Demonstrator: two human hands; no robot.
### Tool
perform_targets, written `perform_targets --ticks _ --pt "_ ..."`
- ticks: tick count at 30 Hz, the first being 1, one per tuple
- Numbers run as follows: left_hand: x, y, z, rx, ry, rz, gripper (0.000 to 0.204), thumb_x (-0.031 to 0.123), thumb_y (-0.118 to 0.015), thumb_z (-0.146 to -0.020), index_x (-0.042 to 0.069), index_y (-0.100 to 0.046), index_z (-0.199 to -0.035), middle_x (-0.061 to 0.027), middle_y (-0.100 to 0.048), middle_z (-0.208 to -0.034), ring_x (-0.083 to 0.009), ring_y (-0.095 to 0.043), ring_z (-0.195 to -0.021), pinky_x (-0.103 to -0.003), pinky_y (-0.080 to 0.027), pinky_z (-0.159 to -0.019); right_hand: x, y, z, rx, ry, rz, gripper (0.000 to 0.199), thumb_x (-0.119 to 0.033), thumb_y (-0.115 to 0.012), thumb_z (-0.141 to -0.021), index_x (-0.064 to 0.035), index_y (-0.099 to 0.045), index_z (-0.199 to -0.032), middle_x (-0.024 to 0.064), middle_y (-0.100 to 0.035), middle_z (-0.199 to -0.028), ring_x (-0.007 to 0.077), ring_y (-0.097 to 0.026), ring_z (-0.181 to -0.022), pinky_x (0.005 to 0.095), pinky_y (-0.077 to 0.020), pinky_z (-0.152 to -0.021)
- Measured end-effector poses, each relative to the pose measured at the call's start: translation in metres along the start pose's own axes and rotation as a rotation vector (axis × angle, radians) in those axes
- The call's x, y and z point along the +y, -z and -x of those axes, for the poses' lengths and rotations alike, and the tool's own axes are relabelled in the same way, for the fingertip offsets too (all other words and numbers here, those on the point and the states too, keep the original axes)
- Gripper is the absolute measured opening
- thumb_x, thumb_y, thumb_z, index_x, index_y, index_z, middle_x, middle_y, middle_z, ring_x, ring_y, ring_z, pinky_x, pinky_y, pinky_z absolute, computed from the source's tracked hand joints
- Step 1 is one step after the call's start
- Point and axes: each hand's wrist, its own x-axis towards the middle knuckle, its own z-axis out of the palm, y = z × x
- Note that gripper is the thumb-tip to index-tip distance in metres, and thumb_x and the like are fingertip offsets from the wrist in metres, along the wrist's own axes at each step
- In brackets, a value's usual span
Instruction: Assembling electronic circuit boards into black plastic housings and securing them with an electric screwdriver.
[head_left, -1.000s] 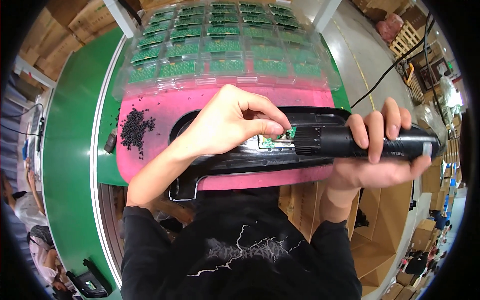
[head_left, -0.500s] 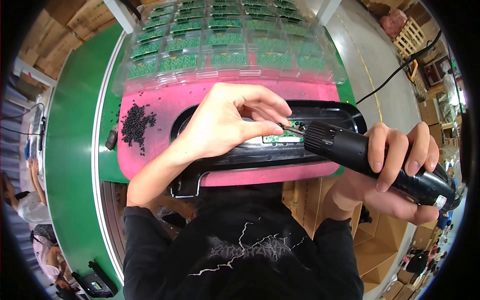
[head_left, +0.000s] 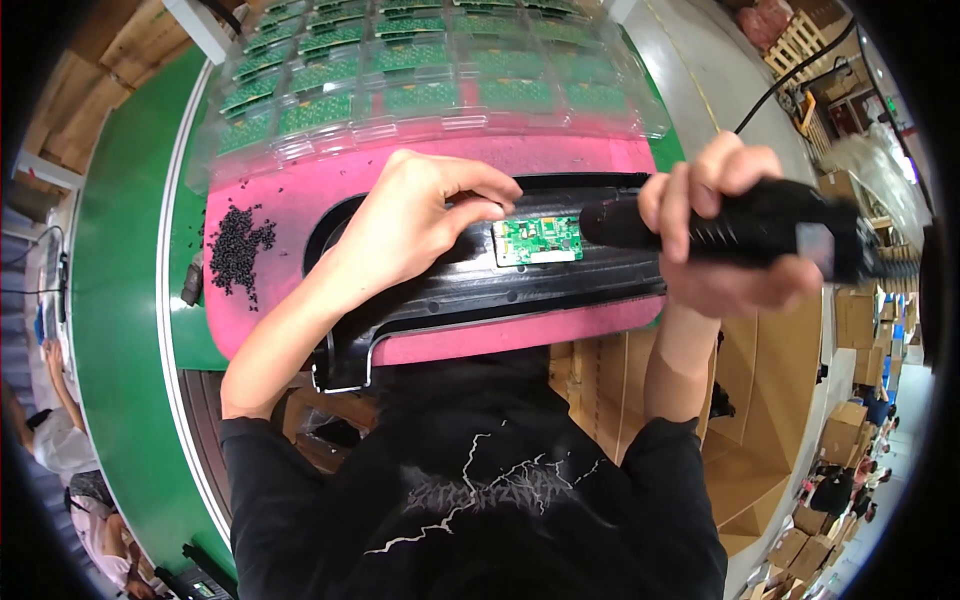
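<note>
Clock read from the circuit board [head_left: 545, 240], which lies in the long black housing [head_left: 440, 295] on a pink mat [head_left: 560, 150]. Mat sits on a green surface [head_left: 198, 345].

Right hand [head_left: 715, 235], 3 o'clock: fingers wrapped round a black power driver [head_left: 625, 222], its nose at the board's right edge. Left hand [head_left: 410, 215], 10 o'clock: thumb and finger drawn together near the board's upper-left corner; cannot tell whether anything is pinched.

Mat, 9 o'clock: heap of small black pieces [head_left: 237, 245]. 11 o'clock: clear trays [head_left: 425, 60] of green boards.

Room: green bench [head_left: 125, 270] at 9, people [head_left: 65, 440] beyond at 8; open carton [head_left: 765, 460] at 5; stacked boxes [head_left: 845, 430] at 4; wooden pallet [head_left: 797, 42] at 2.
</note>
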Motion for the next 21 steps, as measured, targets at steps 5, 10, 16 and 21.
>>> perform_targets --ticks 5,10,16,21 --pt "-0.027 -0.016 0.006 -0.083 -0.073 -0.139 0.011 0.0 -0.062 -0.085 -0.005 -0.065 -0.094 -0.0168 -0.067 -0.078 -0.028 -0.068 -0.075 -0.034 -0.053 -0.066 0.022 0.023 0.011 0.109 -0.15 0.159 0.068 -0.07 -0.057 -0.08 -0.0045 -0.049 -0.098 0.0045 -0.044 -0.081 0.0118 -0.044 -0.047 0.0294 -0.0378 -0.051" --pt "-0.029 -0.021 0.009 -0.178 -0.044 -0.22 0.011 0.008 -0.059 -0.089 -0.003 -0.059 -0.09 -0.0149 -0.061 -0.081 -0.0305 -0.063 -0.077 -0.038 -0.05 -0.069 0.032 0.029 0.013 0.161 -0.175 0.178 0.066 -0.068 -0.057 -0.082 -0.0042 -0.049 -0.097 0.0048 -0.045 -0.08 0.0119 -0.043 -0.046 0.0295 -0.0371 -0.05" --pt "-0.037 -0.023 0.009 -0.252 -0.182 -0.189 0.014 0.009 -0.067 -0.081 0.002 -0.061 -0.092 -0.0104 -0.064 -0.09 -0.0288 -0.061 -0.092 -0.039 -0.051 -0.078 0.04 0.033 0.012 0.169 -0.2 0.173 0.065 -0.067 -0.058 -0.081 -0.0042 -0.05 -0.097 0.0049 -0.045 -0.08 0.0125 -0.043 -0.047 0.0297 -0.0367 -0.05" --pt "-0.037 -0.025 0.009 -0.321 -0.14 -0.268 0.012 0.01 -0.065 -0.082 0.002 -0.062 -0.091 -0.0091 -0.066 -0.089 -0.0291 -0.063 -0.089 -0.039 -0.052 -0.078 0.041 0.031 0.004 0.163 -0.268 0.168 0.061 -0.062 -0.062 -0.081 -0.0047 -0.051 -0.097 0.0047 -0.046 -0.081 0.0126 -0.044 -0.047 0.0301 -0.0365 -0.051"
